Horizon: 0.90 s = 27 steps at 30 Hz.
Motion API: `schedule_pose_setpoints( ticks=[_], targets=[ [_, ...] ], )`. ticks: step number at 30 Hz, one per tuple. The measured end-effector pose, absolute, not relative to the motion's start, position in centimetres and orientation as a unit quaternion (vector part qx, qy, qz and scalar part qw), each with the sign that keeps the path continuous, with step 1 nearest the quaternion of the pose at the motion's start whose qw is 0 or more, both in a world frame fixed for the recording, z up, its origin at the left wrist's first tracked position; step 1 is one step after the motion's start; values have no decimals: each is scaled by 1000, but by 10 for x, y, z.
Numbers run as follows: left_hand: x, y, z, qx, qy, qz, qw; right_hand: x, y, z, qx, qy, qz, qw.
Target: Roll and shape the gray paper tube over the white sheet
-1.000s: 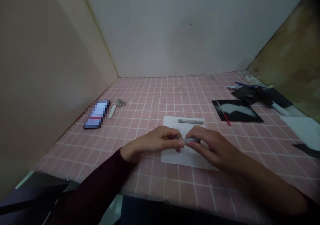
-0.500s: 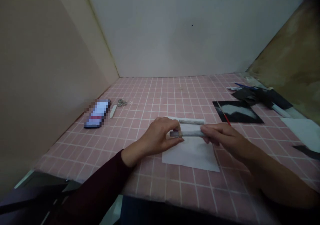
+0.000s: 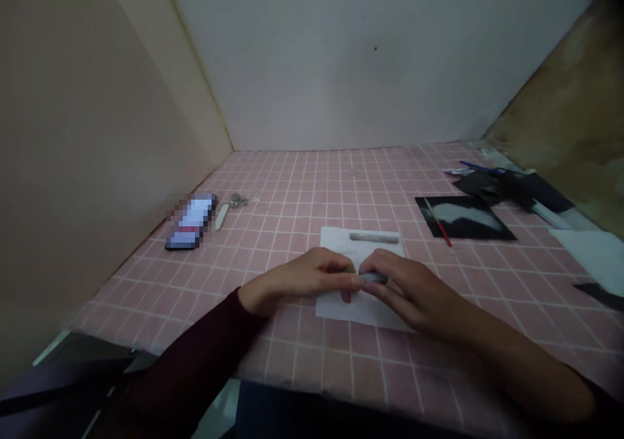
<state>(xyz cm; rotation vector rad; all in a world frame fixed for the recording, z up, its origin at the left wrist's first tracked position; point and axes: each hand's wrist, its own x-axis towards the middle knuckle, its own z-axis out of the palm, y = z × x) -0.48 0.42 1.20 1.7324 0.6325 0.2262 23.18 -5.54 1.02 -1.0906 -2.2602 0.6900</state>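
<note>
Over a white sheet of paper (image 3: 336, 305), my right hand (image 3: 402, 286) grips a grey roll (image 3: 374, 277) between thumb and fingers, with much of the roll hidden. My left hand (image 3: 319, 275) meets it at the roll's left end, its fingers pressed together around that end. A second grey roll (image 3: 374, 237) lies crosswise near the paper's far edge, beyond both hands.
At the left are a phone (image 3: 191, 221), a white strip (image 3: 222, 217) and small metal rings (image 3: 236, 199). To the right, a red-handled brush (image 3: 441, 227) rests on a black sheet (image 3: 500, 226), near dark scraps (image 3: 480, 185) and white paper (image 3: 589, 253).
Both hands have moved slightly nearer to me and closer together. The held roll, earlier stretched visibly between them, is now mostly covered by fingers.
</note>
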Motion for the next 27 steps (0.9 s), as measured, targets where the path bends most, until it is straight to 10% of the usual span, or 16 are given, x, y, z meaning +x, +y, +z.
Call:
schedule_pose_setpoints(
  ticks=[10,21,27],
  targets=[
    [-4,4,14,731,264,117,618,229,-55,13,-419,-815,295,270],
    [0,-3,7,916,266,218,205,234,-47,3,-484,-731,407,256],
    [-2,-2,9,908,280,248,189,236,-46,2,-498,-706,418,281]
  ],
)
